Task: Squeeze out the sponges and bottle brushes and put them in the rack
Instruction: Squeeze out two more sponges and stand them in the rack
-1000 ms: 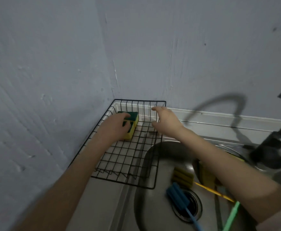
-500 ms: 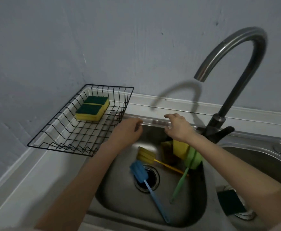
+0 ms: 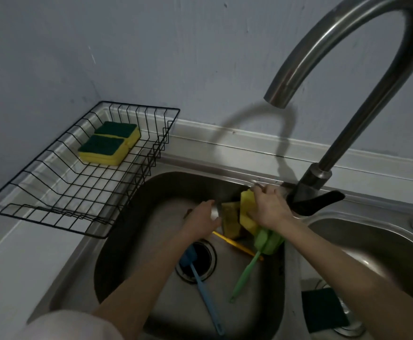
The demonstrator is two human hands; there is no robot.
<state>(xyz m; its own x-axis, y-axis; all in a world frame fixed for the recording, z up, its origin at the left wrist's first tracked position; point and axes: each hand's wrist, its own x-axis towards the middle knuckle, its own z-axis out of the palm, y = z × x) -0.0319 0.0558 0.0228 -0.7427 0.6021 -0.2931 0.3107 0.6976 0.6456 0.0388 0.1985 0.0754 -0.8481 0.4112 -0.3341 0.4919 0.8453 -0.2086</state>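
Observation:
Two yellow sponges with green tops [image 3: 110, 143] lie side by side at the far end of the black wire rack [image 3: 53, 207] left of the sink. In the left basin [image 3: 132, 229] my right hand [image 3: 270, 208] grips a yellow sponge [image 3: 246, 212] against the back wall. My left hand [image 3: 201, 219] hovers just left of it, fingers apart, holding nothing. A yellow bottle brush [image 3: 230, 220] leans beside the sponge, a green bottle brush [image 3: 262, 246] lies under my right wrist, and a blue bottle brush [image 3: 200, 278] rests across the drain.
A tall curved steel faucet [image 3: 342, 94] rises behind the basins, its black lever [image 3: 318, 202] just right of my right hand. A dark green sponge [image 3: 323, 310] lies in the right basin. Blue-grey walls close in behind and to the left of the rack.
Both hands left the rack, where the second sponge now lies, and dropped into the left basin. My right hand has closed on a yellow sponge there.

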